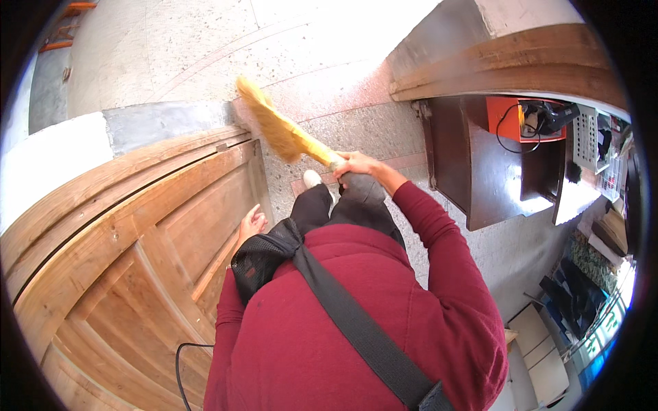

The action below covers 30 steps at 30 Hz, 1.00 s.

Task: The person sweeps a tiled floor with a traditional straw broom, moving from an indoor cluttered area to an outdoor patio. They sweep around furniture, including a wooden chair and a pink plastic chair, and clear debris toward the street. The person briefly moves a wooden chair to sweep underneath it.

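Observation:
My right hand (360, 166) grips the handle of a yellow grass broom (281, 129), whose bristles reach forward to the stone floor at the doorway, by the bottom corner of the door. My left hand (251, 222) hangs with loose fingers beside the edge of the open wooden door (137, 246), holding nothing; whether it touches the door I cannot tell. I wear a dark red sweater with a black strap across it and a black mesh pouch (259, 264) at my left side. One white shoe (312, 179) shows below the broom.
A speckled stone floor (205, 48) stretches ahead. On the right stand a dark wooden table (480, 178) with an orange device (507, 116) and cables, a wooden door frame (507, 61), and furniture at the lower right. A black cable (179, 363) hangs by the door.

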Motion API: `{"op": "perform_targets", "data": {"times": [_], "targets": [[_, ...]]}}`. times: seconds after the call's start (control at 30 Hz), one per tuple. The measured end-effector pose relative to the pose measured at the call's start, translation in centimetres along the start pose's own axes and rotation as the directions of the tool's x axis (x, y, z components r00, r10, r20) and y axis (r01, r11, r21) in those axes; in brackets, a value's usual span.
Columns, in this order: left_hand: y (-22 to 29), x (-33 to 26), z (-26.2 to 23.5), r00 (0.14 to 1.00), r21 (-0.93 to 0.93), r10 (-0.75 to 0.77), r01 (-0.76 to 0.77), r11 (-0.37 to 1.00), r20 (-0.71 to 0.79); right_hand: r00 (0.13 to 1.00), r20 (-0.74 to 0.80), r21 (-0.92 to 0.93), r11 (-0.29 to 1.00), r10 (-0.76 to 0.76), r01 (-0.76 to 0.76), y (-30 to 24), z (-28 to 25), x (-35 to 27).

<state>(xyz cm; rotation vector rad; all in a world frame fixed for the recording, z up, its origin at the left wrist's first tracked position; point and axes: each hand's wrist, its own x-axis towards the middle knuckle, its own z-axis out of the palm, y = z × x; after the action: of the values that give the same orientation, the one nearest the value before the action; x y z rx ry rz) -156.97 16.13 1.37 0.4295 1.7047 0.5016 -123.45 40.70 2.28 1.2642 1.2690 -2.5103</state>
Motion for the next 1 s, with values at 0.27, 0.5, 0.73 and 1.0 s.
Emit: {"op": "perform_targets", "data": {"times": [0.27,0.5,0.73,1.0], "targets": [[0.9,2.9,-3.5,0.996,-0.084,0.088,-0.089,0.992,-0.02,0.961,-0.274,-0.25,0.968,-0.037,-0.034,-9.2,-8.3,3.1],[4.7,7.3,-8.1,0.986,-0.062,0.13,-0.137,0.989,-0.103,0.873,-0.37,-0.416,0.897,-0.317,0.149,-15.6,-5.0,12.6],[9.2,9.7,-11.5,0.989,-0.09,0.135,-0.141,0.986,-0.062,0.978,-0.143,-0.194,0.973,-0.153,0.124,-18.2,2.4,14.8],[12.0,14.5,-11.5,0.993,-0.167,0.116,-0.117,0.979,-0.015,0.975,-0.224,-0.136,0.99,0.009,-0.04,-22.4,-3.3,11.9]]}}
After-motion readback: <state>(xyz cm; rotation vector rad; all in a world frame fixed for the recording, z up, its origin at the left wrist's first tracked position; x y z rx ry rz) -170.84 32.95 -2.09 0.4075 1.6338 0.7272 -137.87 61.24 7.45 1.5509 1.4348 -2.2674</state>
